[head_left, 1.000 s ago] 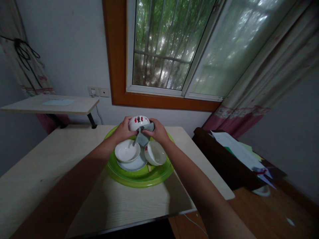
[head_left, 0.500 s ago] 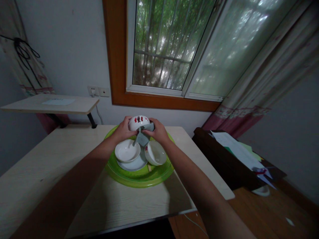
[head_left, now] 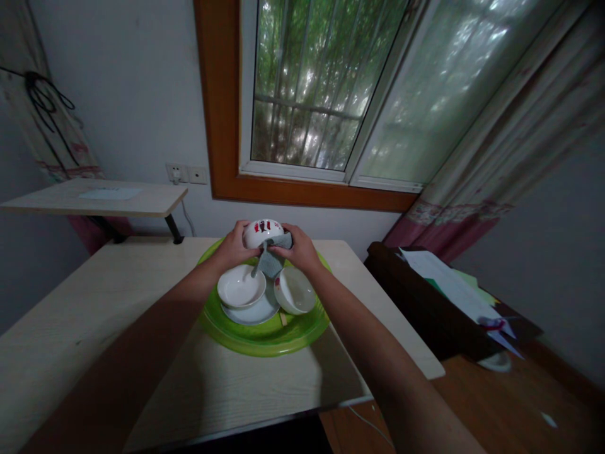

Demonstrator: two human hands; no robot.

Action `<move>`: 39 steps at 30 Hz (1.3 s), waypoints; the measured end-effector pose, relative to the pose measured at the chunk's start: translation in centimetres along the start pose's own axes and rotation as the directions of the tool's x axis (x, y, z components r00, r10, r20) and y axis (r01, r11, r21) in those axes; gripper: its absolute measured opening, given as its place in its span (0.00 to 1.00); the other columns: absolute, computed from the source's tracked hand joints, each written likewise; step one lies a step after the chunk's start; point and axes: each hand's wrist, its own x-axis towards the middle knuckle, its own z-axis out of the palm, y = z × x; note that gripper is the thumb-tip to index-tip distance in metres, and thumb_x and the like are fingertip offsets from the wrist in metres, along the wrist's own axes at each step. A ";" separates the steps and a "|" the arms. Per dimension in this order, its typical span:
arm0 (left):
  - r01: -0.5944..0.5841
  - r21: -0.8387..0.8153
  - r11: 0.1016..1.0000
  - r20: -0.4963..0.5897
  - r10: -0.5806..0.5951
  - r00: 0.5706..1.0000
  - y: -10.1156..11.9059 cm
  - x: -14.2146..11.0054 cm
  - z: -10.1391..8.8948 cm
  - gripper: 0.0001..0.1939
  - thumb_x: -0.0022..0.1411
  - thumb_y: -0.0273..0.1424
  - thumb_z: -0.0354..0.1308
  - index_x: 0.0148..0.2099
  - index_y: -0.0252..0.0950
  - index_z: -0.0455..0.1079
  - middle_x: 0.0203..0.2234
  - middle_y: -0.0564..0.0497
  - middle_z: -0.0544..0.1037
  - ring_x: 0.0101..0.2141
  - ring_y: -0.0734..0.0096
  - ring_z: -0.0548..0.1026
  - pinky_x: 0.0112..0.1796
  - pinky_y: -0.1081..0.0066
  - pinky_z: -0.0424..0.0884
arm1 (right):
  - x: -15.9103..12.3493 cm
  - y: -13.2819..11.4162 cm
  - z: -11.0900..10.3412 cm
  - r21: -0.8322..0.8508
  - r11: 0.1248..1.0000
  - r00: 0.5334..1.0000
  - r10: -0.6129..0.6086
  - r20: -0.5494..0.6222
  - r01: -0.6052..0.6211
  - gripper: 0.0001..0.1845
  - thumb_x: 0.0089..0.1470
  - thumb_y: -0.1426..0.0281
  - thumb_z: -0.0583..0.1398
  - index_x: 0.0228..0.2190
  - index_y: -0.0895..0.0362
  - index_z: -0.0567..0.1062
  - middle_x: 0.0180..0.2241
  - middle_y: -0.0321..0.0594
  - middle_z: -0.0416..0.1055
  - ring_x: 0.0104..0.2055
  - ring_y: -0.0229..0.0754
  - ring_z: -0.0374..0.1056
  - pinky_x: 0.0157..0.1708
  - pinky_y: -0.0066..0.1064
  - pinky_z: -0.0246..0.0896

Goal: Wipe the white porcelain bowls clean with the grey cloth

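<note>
A white bowl (head_left: 258, 234) with red and dark markings is held up over the far part of a green basin (head_left: 265, 348). My left hand (head_left: 235, 247) grips the bowl's left side. On the right side my right hand (head_left: 299, 247) is closed on a grey cloth (head_left: 271, 263), pressing it against the bowl; the cloth's lower end hangs down. Beneath, a white bowl (head_left: 241, 287) rests on a white plate (head_left: 251, 315). To its right a second bowl (head_left: 297, 293) with a reddish pattern leans tilted. A short light-coloured stick end (head_left: 283, 320) shows beside it.
The basin stands on a pale wooden table (head_left: 94, 302). A raised shelf (head_left: 104, 198) is at the back left, near wall sockets (head_left: 186, 174). Beyond the table's right edge, papers (head_left: 444, 277) lie on a dark piece of furniture (head_left: 411, 302). A window is behind.
</note>
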 end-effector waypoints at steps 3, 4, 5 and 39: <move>-0.005 -0.002 1.000 -0.002 0.005 1.000 0.0 0.0 0.0 0.39 0.46 0.37 0.70 0.57 0.38 0.56 0.50 0.40 0.75 0.48 0.55 0.77 0.46 0.58 0.74 | 0.0 0.0 0.0 0.003 1.000 1.000 0.001 0.000 -0.001 0.38 0.46 0.53 0.71 0.56 0.53 0.70 0.51 0.47 0.74 0.53 0.52 0.71 0.53 0.44 0.66; -0.006 -0.001 1.000 -0.002 0.006 1.000 0.0 -0.1 -0.1 0.39 0.46 0.38 0.70 0.57 0.38 0.56 0.50 0.40 0.75 0.48 0.55 0.77 0.46 0.58 0.74 | 0.0 0.0 0.0 0.001 1.000 1.000 0.005 0.002 -0.005 0.38 0.46 0.53 0.71 0.56 0.53 0.70 0.51 0.47 0.74 0.52 0.52 0.71 0.53 0.44 0.66; -0.008 0.000 1.000 -0.001 0.008 1.000 0.0 -0.1 -0.1 0.39 0.46 0.38 0.70 0.57 0.38 0.56 0.50 0.40 0.75 0.48 0.55 0.77 0.46 0.58 0.74 | 0.1 0.1 0.0 -0.001 1.000 1.000 0.009 0.003 -0.009 0.38 0.46 0.53 0.71 0.55 0.53 0.70 0.51 0.47 0.74 0.52 0.52 0.71 0.53 0.44 0.66; 0.053 -0.086 0.995 -0.073 -0.059 0.996 0.0 0.1 0.1 0.43 0.44 0.40 0.73 0.57 0.39 0.55 0.50 0.39 0.74 0.47 0.55 0.77 0.46 0.57 0.74 | -0.2 1.1 0.4 -0.021 0.999 0.984 0.038 -0.176 -0.042 0.25 0.55 0.61 0.66 0.50 0.56 0.65 0.40 0.42 0.64 0.38 0.45 0.64 0.40 0.38 0.66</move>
